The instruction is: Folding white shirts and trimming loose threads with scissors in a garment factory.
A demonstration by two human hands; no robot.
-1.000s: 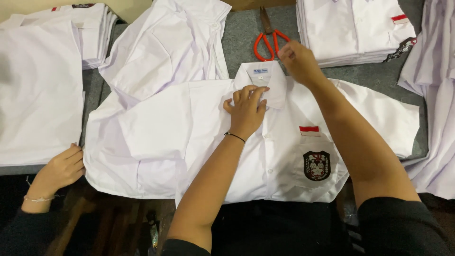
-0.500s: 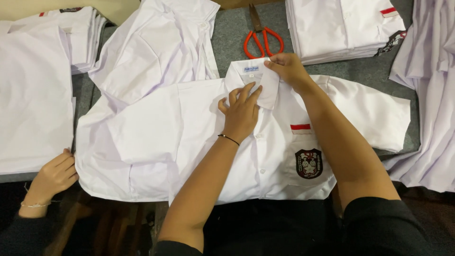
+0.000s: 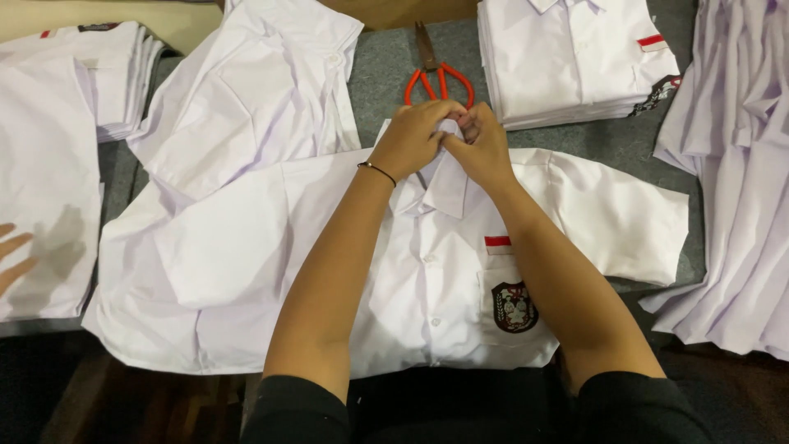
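Observation:
A white short-sleeved shirt [image 3: 411, 279] lies face up on the grey table [image 3: 386, 74], with a red and white strip above a dark crest on its chest pocket. My left hand [image 3: 411, 140] and my right hand [image 3: 485, 148] meet at the shirt's collar [image 3: 444, 177], and both pinch the collar fabric near the top button. A thin dark bracelet circles my left wrist. Red-handled scissors [image 3: 436, 74] rest just beyond my hands.
A stack of folded white shirts [image 3: 575, 57] sits at the back right. Loose white shirts [image 3: 740, 164] hang at the right edge. Another shirt [image 3: 255, 90] lies at the back left, with folded ones [image 3: 49, 164] at the far left, where another person's hand [image 3: 12, 259] rests.
My left hand moved up from the shirt's chest to the collar and joined my right hand there. The other person's hand shifted left toward the frame's edge.

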